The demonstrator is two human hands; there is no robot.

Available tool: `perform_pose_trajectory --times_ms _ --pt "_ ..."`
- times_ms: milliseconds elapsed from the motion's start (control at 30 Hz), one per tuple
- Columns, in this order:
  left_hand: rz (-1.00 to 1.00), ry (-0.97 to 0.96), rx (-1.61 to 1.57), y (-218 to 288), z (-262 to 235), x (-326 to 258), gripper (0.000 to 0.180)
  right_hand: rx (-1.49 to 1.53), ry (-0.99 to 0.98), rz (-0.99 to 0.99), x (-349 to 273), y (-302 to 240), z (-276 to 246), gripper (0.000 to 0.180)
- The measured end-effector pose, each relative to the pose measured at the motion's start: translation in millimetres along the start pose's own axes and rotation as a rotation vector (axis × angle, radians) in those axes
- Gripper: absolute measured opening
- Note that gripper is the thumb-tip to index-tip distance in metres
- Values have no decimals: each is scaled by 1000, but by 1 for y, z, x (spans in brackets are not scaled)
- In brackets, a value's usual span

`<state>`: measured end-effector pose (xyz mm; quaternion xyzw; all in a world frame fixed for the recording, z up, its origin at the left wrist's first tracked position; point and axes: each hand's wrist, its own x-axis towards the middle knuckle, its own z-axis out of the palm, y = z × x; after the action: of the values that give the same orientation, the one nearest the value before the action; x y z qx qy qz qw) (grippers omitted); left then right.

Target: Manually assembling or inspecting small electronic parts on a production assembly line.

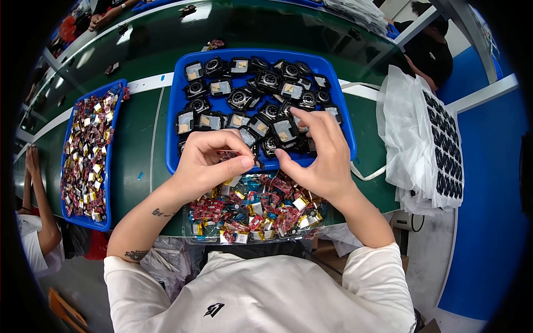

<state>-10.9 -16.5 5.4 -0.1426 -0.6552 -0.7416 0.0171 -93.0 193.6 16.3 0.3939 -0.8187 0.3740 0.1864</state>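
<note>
My left hand [206,166] pinches a small red circuit board [227,155] between thumb and curled fingers, over the near edge of a blue tray [172,105]. A small dark piece shows at the thumb tip; I cannot make out what it is. Many black watch cases [240,99] lie loose in the tray, some with round backs up, others showing grey and tan insides. Above the tray's near right part, my right hand [322,158] is open, thumb and forefinger apart, with nothing visible between them. Below both hands, a clear plastic tray [191,240] holds a heap of red boards with small silver-and-yellow batteries.
A second blue tray [65,166] full of similar boards stands at left on the green conveyor table [139,133]. At right are stacked white sheets [408,139] and a tray of black parts [444,150]. Other people sit at the far side and left, near metal posts [472,39].
</note>
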Motion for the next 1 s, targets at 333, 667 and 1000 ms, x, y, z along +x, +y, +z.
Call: perform_pose_trajectory --times_ms 333,667,1000 --pt "154 -269 326 10 9 2 6 -190 -127 118 -4 18 -2 38" --pt "360 -367 485 0 12 2 6 -178 -189 -284 2 1 -6 36" --pt "320 -347 420 1 11 2 6 -232 -107 71 -1 22 0 40"
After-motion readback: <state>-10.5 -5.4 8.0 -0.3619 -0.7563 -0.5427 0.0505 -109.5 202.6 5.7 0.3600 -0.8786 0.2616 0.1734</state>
